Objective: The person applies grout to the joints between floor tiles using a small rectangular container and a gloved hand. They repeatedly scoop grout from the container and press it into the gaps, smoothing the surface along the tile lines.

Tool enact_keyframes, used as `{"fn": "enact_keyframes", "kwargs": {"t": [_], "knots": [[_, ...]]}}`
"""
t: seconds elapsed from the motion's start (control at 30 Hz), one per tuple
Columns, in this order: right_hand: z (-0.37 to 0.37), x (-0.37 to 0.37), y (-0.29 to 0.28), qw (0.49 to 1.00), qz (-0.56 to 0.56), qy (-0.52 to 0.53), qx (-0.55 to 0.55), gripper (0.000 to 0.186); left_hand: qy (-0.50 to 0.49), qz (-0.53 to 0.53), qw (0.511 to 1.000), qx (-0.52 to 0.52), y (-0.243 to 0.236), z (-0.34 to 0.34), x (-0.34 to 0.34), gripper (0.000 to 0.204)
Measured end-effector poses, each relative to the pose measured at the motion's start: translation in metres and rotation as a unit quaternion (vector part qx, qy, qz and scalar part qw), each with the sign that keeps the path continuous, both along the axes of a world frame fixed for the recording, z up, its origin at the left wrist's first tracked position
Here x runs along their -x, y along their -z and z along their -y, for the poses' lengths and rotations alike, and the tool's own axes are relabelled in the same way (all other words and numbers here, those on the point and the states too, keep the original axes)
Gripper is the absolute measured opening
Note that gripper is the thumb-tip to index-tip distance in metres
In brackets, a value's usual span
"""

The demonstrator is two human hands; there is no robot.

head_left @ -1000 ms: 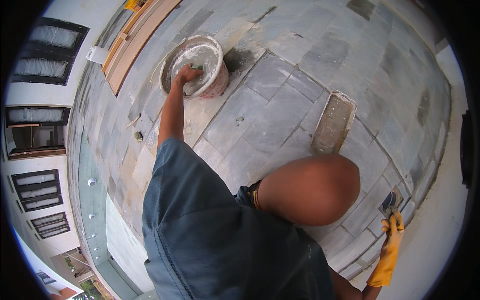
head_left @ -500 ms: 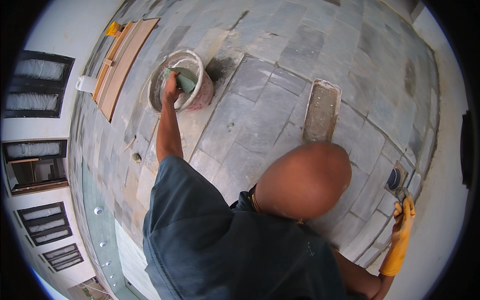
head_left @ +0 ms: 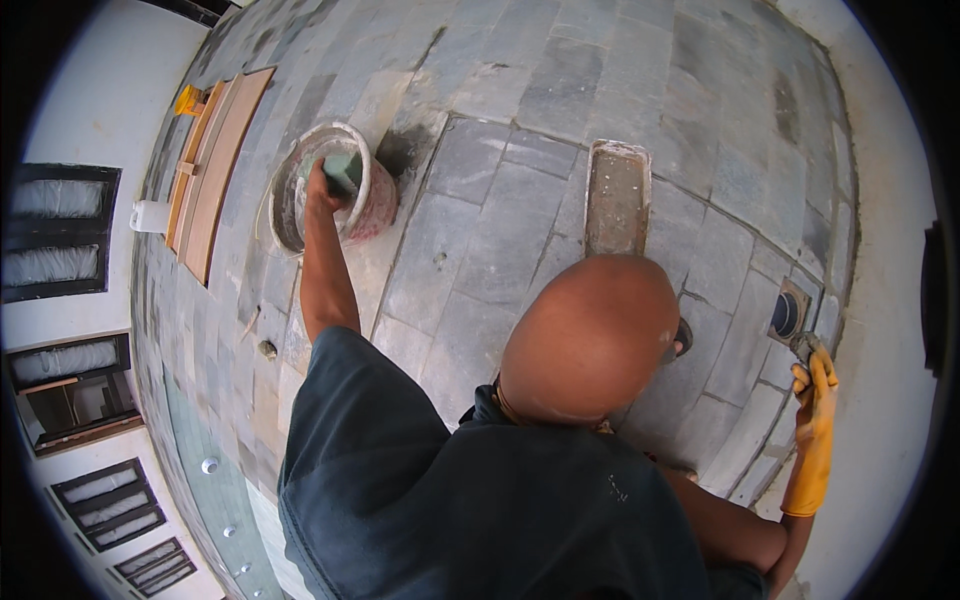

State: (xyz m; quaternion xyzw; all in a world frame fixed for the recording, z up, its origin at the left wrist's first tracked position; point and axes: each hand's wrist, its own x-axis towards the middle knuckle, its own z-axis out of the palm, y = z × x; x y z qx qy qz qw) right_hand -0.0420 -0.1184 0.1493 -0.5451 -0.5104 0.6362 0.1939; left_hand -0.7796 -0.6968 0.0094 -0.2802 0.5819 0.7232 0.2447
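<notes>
My bare left hand [head_left: 322,188] reaches into a mortar-smeared bucket [head_left: 378,205] at the upper left. It grips a green sponge [head_left: 343,173], which is inside the rim; the fingers are partly hidden behind it. On the far right, my right hand [head_left: 817,385] wears a long yellow rubber glove. Its curled fingers are closed around a small grey lump [head_left: 803,345], whose kind I cannot make out. Right beside that lump, a round dark drain opening [head_left: 787,312] sits in a square cut-out among the slate tiles.
A long, cement-crusted trough [head_left: 618,205] lies on the grey stone floor [head_left: 470,240]. Wooden boards [head_left: 230,165], a yellow container [head_left: 188,100] and a white jug [head_left: 149,216] stand at the left. A white wall [head_left: 885,250] runs close along the right side.
The view has shifted and turned slightly. The sponge has been tilted in my left hand and stays within the bucket. My right hand remains by the drain.
</notes>
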Motion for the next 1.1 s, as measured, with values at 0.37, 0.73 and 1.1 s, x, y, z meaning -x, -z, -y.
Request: {"fn": "enact_keyframes", "kwargs": {"t": [0.37, 0.73, 1.1], "knots": [[0.005, -0.006, 0.005, 1.0, -0.014, 0.001, -0.004, 0.032, -0.222, -0.187, 0.954, -0.072, -0.015, 0.086, 0.074, 0.032], [0.008, 0.007, -0.002, 0.999, 0.027, -0.024, -0.018, 0.034, -0.083, -0.167, 0.976, 0.116, -0.011, 0.065, 0.04, 0.03], [0.008, 0.0, -0.005, 0.999, 0.02, -0.025, 0.006, 0.032, -0.075, -0.311, 0.928, 0.19, -0.006, 0.069, 0.03, 0.038]]}}
